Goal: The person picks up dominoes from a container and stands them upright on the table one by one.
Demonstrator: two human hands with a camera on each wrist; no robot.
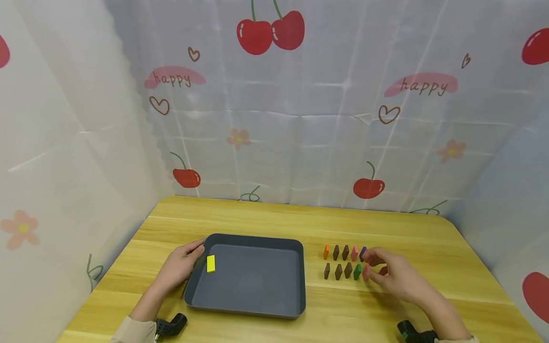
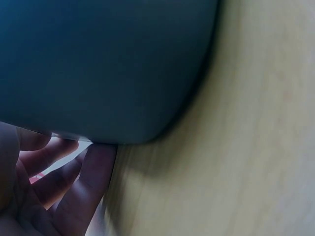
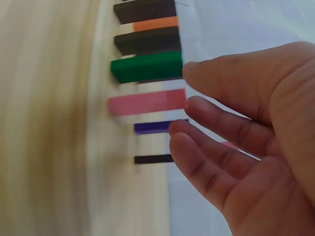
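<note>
A dark grey rectangular tray (image 1: 253,312) lies on the table with one yellow domino (image 1: 210,264) by its left wall. My left hand (image 1: 182,263) touches the tray's outer left side near the far corner. In the left wrist view, its fingers (image 2: 91,184) rest against the outer wall. To the tray's right, small coloured dominoes stand upright in two rows. My right hand (image 1: 396,276) is at the rows' right end, thumb and fingers apart, around the top of a pink domino (image 3: 147,102). A green domino (image 3: 147,67) and a purple domino (image 3: 152,128) stand beside it.
Several dark brown dominoes (image 1: 338,271) and an orange domino (image 1: 326,251) make up the left part of the rows. A black domino (image 3: 153,159) shows in the right wrist view. A printed curtain (image 1: 296,157) hangs behind the wooden table (image 1: 351,319).
</note>
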